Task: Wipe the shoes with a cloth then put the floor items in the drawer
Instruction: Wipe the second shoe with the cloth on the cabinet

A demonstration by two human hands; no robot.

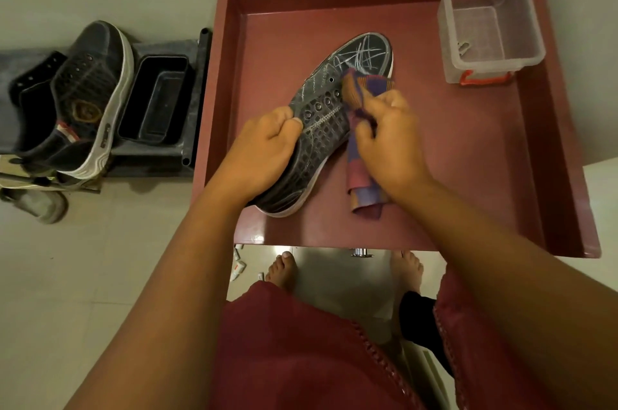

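Observation:
A dark grey shoe (329, 108) with white scribble marks on its toe lies on its side in the open red drawer (468, 175). My left hand (264, 148) grips the shoe at its heel end. My right hand (388, 138) holds a purple and orange checked cloth (363, 175), pressed against the shoe near the lace holes. The cloth hangs down past my wrist onto the drawer floor. A second dark shoe (83, 98) with a white sole stands on the low grey shelf (167, 48) to the left.
A clear plastic box (488, 24) with red clips sits in the drawer's far right corner. A black rectangular tub (155, 101) stands on the shelf beside the second shoe. Small white tubes (239, 267) lie on the floor by my bare feet.

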